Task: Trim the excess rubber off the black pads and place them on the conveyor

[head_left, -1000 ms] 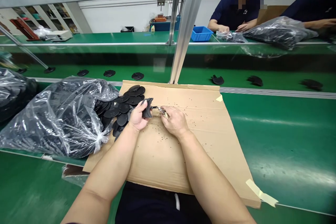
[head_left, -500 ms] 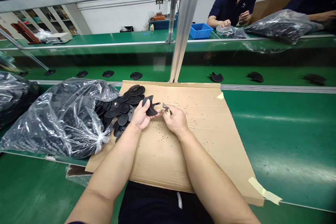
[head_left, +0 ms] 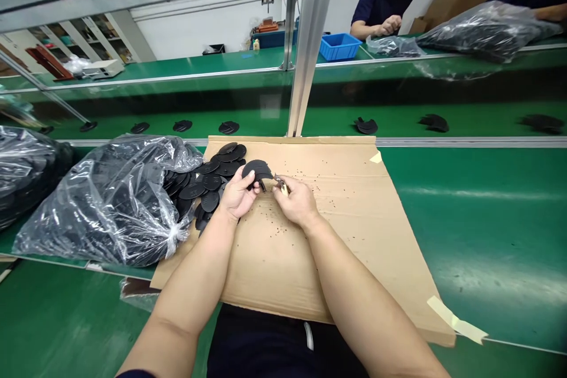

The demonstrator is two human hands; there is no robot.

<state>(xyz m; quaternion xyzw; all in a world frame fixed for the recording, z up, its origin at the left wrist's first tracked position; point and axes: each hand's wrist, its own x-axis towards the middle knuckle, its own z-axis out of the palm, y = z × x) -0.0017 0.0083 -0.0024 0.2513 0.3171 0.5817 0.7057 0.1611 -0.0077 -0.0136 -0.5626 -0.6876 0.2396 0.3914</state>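
Left hand (head_left: 239, 196): closed on a curved black plastic part (head_left: 257, 169), thumb on its near face, fingers partly hidden under it. Part is held above the brown cardboard sheet (head_left: 274, 271), just right of the pile.

Right hand (head_left: 297, 199): fist wrapped around a small metal hand tool with pale handles (head_left: 282, 185), tip facing the part. Tip is right by the part's edge; can't tell if they touch. Palm hides most of the tool.

Around: heap of flat black oval plastic discs (head_left: 210, 183) just left of the left hand, partly on the cardboard. Left of that, a bulky clear plastic bag of black parts (head_left: 106, 212) takes up that side of the green table (head_left: 469, 207); a 2nd clear bag (head_left: 26, 171) sits at the frame edge. Tiny black bits (head_left: 278, 230) scattered over the cardboard, some near the hands. Pale yellow tape (head_left: 458, 321) on its near right corner.

In the way: silver metal post (head_left: 310, 53) rises behind the cardboard, cutting across the view of the green strip (head_left: 266, 112) beyond. 3 curved black pieces (head_left: 365, 126) lie on that strip right of the post. Farther back: blue plastic bin (head_left: 339, 53), co-worker in a navy shirt (head_left: 376, 3).
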